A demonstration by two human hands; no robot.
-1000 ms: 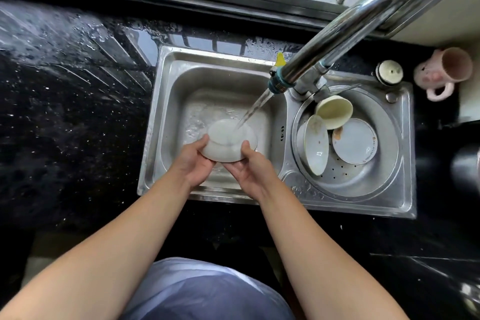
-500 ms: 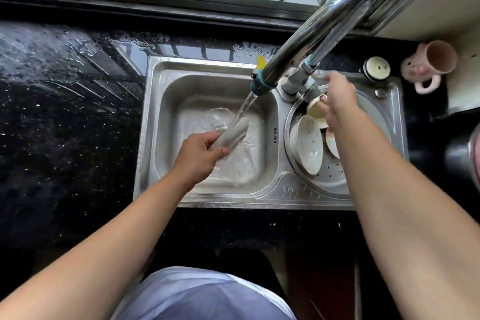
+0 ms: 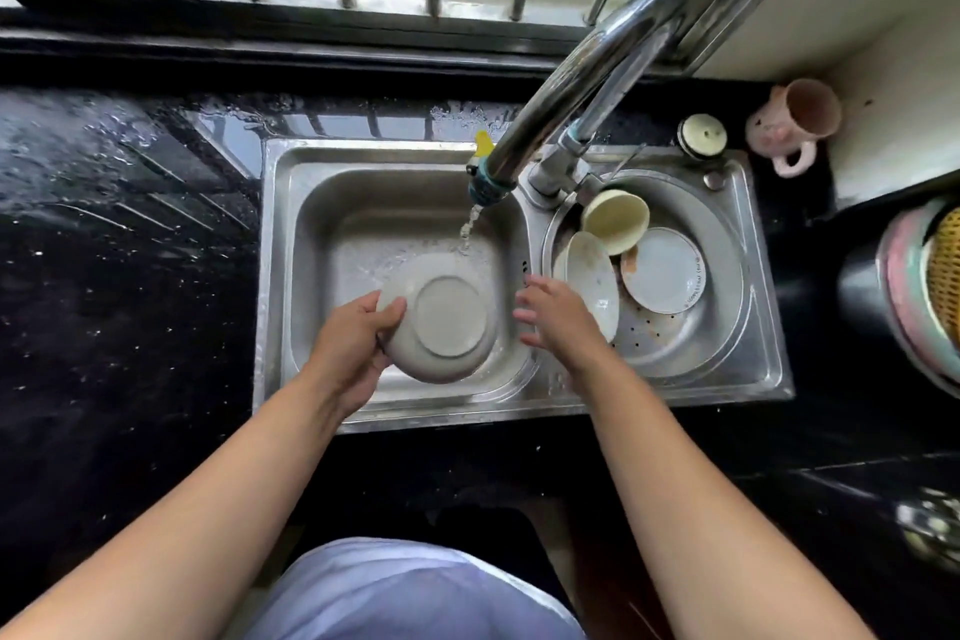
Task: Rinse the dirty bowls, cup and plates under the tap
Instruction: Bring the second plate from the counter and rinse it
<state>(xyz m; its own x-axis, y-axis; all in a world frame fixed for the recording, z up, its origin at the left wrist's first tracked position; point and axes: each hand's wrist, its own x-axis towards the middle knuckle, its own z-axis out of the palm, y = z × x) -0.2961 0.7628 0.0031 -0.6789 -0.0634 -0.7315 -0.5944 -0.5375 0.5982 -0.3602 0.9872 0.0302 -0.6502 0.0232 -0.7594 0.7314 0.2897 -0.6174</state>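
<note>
Tap [image 3: 566,94] spout overhangs the left sink basin [image 3: 322,224]; a thin stream falls beside the upturned bowl [image 3: 441,317]. Right of the tap: cup [image 3: 615,221] and two plates [image 3: 662,270]. Left hand [image 3: 348,353] grips the bowl's rim. Right hand [image 3: 558,314], fingers spread and empty, hovers just beside the bowl.

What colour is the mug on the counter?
Pink, seen in the head view: the mug.
</note>
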